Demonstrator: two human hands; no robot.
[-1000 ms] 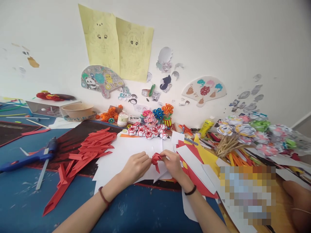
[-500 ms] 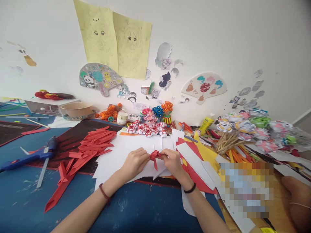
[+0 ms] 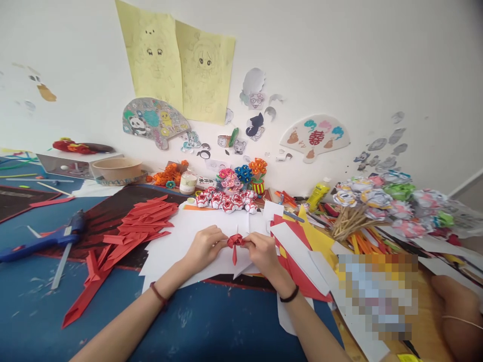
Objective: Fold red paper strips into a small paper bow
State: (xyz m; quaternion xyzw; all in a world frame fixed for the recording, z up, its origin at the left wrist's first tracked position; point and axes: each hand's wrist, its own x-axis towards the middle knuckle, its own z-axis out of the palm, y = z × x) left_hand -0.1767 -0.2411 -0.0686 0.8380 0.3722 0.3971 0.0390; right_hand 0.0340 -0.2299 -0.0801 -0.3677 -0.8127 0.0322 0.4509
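Observation:
A small folded red paper piece (image 3: 235,243) sits between my two hands, over white paper sheets (image 3: 181,241). My left hand (image 3: 206,246) pinches its left side with closed fingers. My right hand (image 3: 262,253) pinches its right side the same way. A pointed red tail hangs down from the piece. Just beyond my hands lies a row of red-and-white folded paper flowers (image 3: 224,201). A pile of folded red paper strips (image 3: 138,223) lies to the left on the dark mat.
A blue glue gun (image 3: 41,239) lies far left on the blue table (image 3: 211,327). Red, white and yellow sheets (image 3: 305,241) spread to the right, with paper flowers on sticks (image 3: 377,201) behind. Another person's arm (image 3: 458,311) rests at lower right. A bowl (image 3: 116,168) stands by the wall.
The red piece has been worked smaller and flatter between my fingers, its tail now pointing straight down. My hands stay in the same spot; the view has shifted slightly.

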